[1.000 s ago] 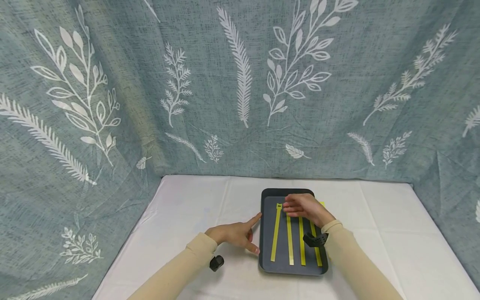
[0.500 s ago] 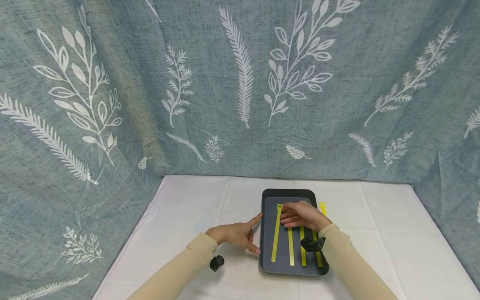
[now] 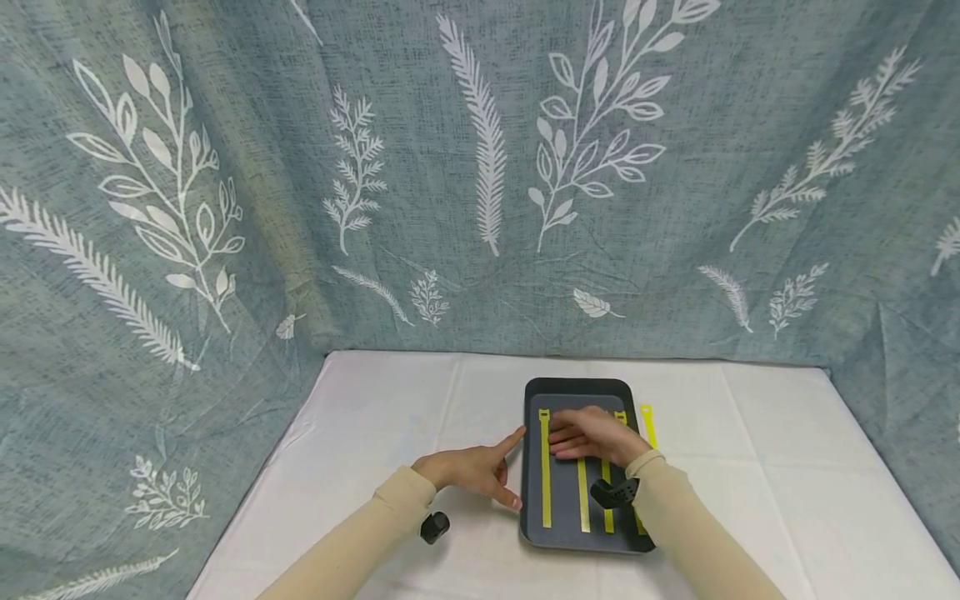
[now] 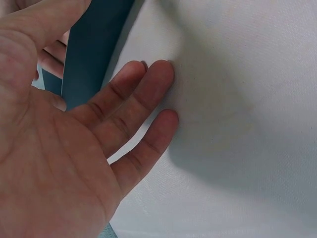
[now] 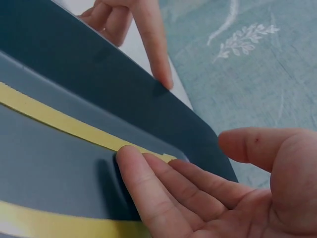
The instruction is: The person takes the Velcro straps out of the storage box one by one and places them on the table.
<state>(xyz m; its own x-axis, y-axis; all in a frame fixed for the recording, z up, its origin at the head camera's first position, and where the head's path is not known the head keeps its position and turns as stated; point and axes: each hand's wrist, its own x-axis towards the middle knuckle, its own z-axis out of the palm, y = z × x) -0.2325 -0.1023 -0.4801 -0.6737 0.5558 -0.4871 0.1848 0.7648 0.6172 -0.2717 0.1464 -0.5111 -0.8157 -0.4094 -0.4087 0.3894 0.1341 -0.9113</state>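
Note:
A dark grey rectangular tray [image 3: 564, 504] holds several flat yellow straps with slotted heads, like cable ties, laid lengthwise side by side. My right hand [image 3: 588, 435] is over the tray, fingers extended toward the leftmost strap [image 3: 546, 479]. In the right wrist view, the fingertips [image 5: 130, 153] touch that strap's edge near its head, while the thumb stands apart. The right hand and wrist cover parts of the other straps. My left hand [image 3: 472, 471] is beside the tray, index fingertip and thumb at its left rim; its other fingers are loosely bent over the cloth in the left wrist view.
Another yellow strap [image 3: 648, 423] lies on the white cloth [image 3: 750, 500] just right of the tray, partly hidden by the right arm. A blue-green curtain [image 3: 420, 192] with white leaf prints stands behind and at both sides. Each wrist wears a black band.
My right hand has moved left and slightly nearer across the tray. The leftmost strap's head has shifted left, so the strap now lies nearly parallel to the tray's side. The left hand stays put.

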